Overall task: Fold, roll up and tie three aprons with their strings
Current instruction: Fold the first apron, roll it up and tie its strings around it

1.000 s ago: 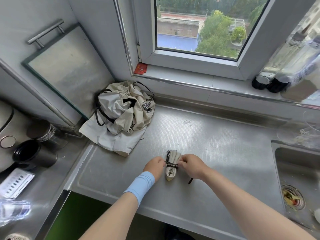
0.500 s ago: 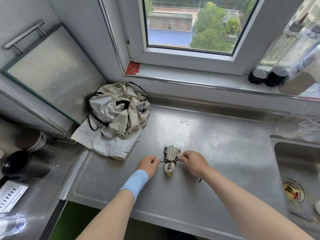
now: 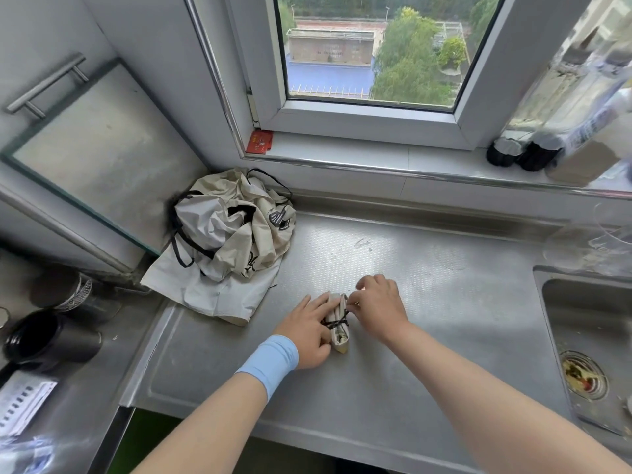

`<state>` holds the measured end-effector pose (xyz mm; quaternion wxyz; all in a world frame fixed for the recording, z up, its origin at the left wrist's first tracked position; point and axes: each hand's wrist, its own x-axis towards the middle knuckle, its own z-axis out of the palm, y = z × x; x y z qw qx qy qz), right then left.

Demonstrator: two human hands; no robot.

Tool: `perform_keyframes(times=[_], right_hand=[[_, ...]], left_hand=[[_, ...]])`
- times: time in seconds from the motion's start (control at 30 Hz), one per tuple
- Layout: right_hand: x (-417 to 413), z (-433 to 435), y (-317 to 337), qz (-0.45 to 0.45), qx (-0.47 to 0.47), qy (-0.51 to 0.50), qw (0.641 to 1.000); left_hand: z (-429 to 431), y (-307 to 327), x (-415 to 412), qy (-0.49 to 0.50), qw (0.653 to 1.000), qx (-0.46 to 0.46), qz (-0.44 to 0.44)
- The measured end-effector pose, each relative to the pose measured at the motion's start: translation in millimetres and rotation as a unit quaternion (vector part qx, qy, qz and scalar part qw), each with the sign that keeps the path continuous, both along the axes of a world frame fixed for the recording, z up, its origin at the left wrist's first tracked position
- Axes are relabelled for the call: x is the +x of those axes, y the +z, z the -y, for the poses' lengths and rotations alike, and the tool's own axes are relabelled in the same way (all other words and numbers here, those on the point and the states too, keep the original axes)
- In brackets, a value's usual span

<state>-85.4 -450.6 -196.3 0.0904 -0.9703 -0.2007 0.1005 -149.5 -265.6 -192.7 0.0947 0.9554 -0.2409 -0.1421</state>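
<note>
At the far left a black mug point(image 3: 44, 340) stands with its mouth toward the camera, the inside too dark to show any contents. Near it lies a printed sheet point(image 3: 20, 401) with rows of dark bars, the text too small to read. In the far left corner of the steel counter point(image 3: 427, 371) sits a crumpled heap of aprons point(image 3: 232, 241), beige with black straps and dark printed marks (none legible). A red card point(image 3: 260, 142) rests on the window ledge above, its writing unreadable.

Near the counter's middle lies the rolled apron point(image 3: 337, 336), a black string point(image 3: 337, 323) wound round its waist. The left hand point(image 3: 307, 330), with a light blue wristband point(image 3: 270, 362), lies against the roll's left side, fingers fairly straight and pressed along it. The right hand point(image 3: 376, 304) touches the roll's far right side, fingers curled, its fingertips pinching the string.

On the right ledge stand bottles point(image 3: 523, 152) with black caps down. The sink point(image 3: 588, 302) at right has a drain strainer point(image 3: 584, 374) holding food scraps.
</note>
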Motion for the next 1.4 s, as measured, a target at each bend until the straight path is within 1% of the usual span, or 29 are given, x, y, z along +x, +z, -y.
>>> perform_keyframes(times=[0.07, 0.13, 0.2, 0.23, 0.3, 0.33, 0.37, 0.4, 0.47, 0.53, 0.6, 0.67, 0.7, 0.77, 0.83, 0.9, 0.97, 1.0, 1.07, 1.1, 1.17, 1.23, 1.3, 1.4], right_hand=[[-4.3, -0.5, 1.8, -0.001, 0.029, -0.029, 0.999], [-14.0, -0.8, 5.3, 0.006, 0.061, -0.084, 0.995], [-23.9, 0.9, 14.2, -0.026, 0.039, -0.142, 0.989], [-27.8, 1.5, 19.7, -0.068, 0.001, -0.158, 0.985], [-36.1, 2.2, 33.9, -0.187, -0.064, -0.157, 0.968], [-39.4, 1.6, 39.5, -0.254, -0.075, -0.155, 0.952], [-42.2, 0.8, 42.3, -0.318, -0.065, -0.160, 0.932], [-43.5, -0.1, 42.4, -0.368, -0.025, -0.176, 0.913], [-42.2, -0.4, 38.1, -0.407, 0.079, -0.230, 0.881], [-39.5, 1.0, 34.6, -0.410, 0.182, -0.286, 0.847], [-38.5, 2.8, 32.4, -0.407, 0.278, -0.329, 0.805], [-41.3, 2.1, 24.2, -0.395, 0.346, -0.364, 0.769], [-44.8, 0.3, 20.8, -0.380, 0.353, -0.369, 0.771], [-54.2, -5.1, 15.2, -0.360, 0.334, -0.342, 0.801], [-62.6, -10.8, 9.6, -0.340, 0.311, -0.309, 0.832], [-64.3, -13.3, 7.0, -0.286, 0.277, -0.302, 0.866], [-62.6, -13.6, 4.9, -0.254, 0.252, -0.300, 0.885], [-61.9, -13.6, 4.8, -0.250, 0.247, -0.300, 0.887], [-60.5, -13.4, 4.2, -0.248, 0.244, -0.309, 0.885], [-59.7, -12.9, 4.2, -0.246, 0.241, -0.315, 0.885], [-58.5, -11.1, 4.4, -0.244, 0.236, -0.318, 0.885], [-58.1, -8.3, 4.8, -0.250, 0.240, -0.318, 0.883], [-57.9, -5.7, 5.0, -0.250, 0.234, -0.310, 0.887], [-56.2, -3.6, 2.8, -0.274, 0.236, -0.298, 0.883]], left_hand=[[-0.4, -0.1, -2.9, 0.024, 1.000, -0.006, -0.013], [-1.3, 2.8, -2.9, 0.029, 0.999, 0.005, -0.012], [-1.0, 8.1, -2.0, 0.051, 0.998, -0.006, -0.030], [-0.1, 10.1, -0.9, 0.069, 0.997, -0.015, -0.038], [3.8, 13.7, 0.6, 0.120, 0.991, -0.020, -0.049], [6.1, 15.6, 1.5, 0.152, 0.987, -0.014, -0.056], [7.7, 16.9, 1.4, 0.174, 0.983, 0.000, -0.061], [8.1, 15.7, 1.1, 0.178, 0.982, 0.025, -0.060], [7.5, 11.7, -1.1, 0.145, 0.983, 0.102, -0.047], [5.7, 10.3, -5.3, 0.134, 0.979, 0.149, -0.034], [8.3, 10.3, -9.5, 0.174, 0.971, 0.163, -0.033], [18.0, 12.9, -15.2, 0.216, 0.961, 0.167, -0.048], [23.8, 12.9, -18.3, 0.232, 0.957, 0.164, -0.057], [33.5, 10.6, -25.3, 0.254, 0.953, 0.152, -0.069], [37.9, 11.5, -30.0, 0.274, 0.951, 0.122, -0.074], [36.3, 15.5, -32.0, 0.327, 0.939, 0.040, -0.102], [28.2, 16.5, -32.4, 0.365, 0.924, -0.048, -0.102], [22.4, 14.1, -31.6, 0.363, 0.923, -0.082, -0.094], [11.0, 6.8, -30.5, 0.324, 0.932, -0.125, -0.101], [6.0, 2.7, -30.0, 0.305, 0.938, -0.128, -0.100], [0.6, -5.6, -29.5, 0.303, 0.938, -0.141, -0.096], [-1.8, -12.7, -30.1, 0.306, 0.938, -0.144, -0.068], [-1.7, -15.2, -33.6, 0.285, 0.945, -0.153, -0.055], [-1.2, -10.3, -40.8, 0.263, 0.942, -0.195, -0.069]])
